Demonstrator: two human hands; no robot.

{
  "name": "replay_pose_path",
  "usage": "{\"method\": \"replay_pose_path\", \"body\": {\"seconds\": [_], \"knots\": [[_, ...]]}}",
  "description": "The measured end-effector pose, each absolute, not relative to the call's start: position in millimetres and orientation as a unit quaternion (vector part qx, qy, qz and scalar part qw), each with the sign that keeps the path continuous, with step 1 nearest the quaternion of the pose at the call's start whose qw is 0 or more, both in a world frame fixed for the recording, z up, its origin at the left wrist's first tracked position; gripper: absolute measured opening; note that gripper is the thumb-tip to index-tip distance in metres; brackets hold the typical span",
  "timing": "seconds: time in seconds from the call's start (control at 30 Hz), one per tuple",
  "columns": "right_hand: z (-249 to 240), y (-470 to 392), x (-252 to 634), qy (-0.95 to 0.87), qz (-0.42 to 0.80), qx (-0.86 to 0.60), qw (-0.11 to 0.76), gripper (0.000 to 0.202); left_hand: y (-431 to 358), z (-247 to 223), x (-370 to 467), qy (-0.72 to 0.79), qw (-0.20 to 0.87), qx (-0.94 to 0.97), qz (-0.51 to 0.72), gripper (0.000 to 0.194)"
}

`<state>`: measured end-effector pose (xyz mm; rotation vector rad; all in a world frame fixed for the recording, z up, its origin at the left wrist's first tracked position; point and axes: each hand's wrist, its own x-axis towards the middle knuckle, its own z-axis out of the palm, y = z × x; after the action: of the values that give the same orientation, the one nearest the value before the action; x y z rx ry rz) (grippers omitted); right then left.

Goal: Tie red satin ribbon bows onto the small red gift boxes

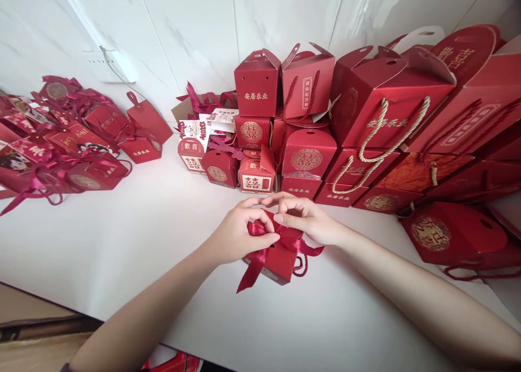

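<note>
A small red gift box (280, 260) stands on the white table in front of me, with a shiny dark-red ribbon (253, 269) tied in a bow across its top. My left hand (240, 233) pinches the ribbon's left loop between thumb and forefinger. From the other side, my right hand (313, 220) has its thumb and fingers closed at the top of the bow; the fingers partly hide the knot. One ribbon tail hangs over the box's front left, and another sticks out to the right. A twisted red cord handle (301, 264) loops out at the box's right side.
Behind my hands, red gift boxes (307, 152) are stacked against the tiled wall, larger ones with gold rope handles (376, 157) at right. A pile of ribboned boxes (87, 174) lies at left. One box (456, 233) rests on its side near the right edge.
</note>
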<state>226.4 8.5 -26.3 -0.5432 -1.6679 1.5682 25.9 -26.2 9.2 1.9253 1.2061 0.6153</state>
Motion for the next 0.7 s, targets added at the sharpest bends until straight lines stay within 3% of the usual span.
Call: {"method": "replay_pose_path", "body": {"seconds": [0.4,0.6,0.7], "knots": [[-27,7,225,-0.642,0.626,-0.223,0.383,0.031,-16,18,13,0.420,0.461,0.750,0.220,0.015],[-13,8,237,-0.689,0.584,-0.259,0.343,0.033,-2,35,-17,0.406,0.356,0.807,0.238,0.016],[-13,10,241,-0.708,0.578,-0.249,0.320,0.030,0,35,-24,0.411,0.408,0.797,0.171,0.020]]}}
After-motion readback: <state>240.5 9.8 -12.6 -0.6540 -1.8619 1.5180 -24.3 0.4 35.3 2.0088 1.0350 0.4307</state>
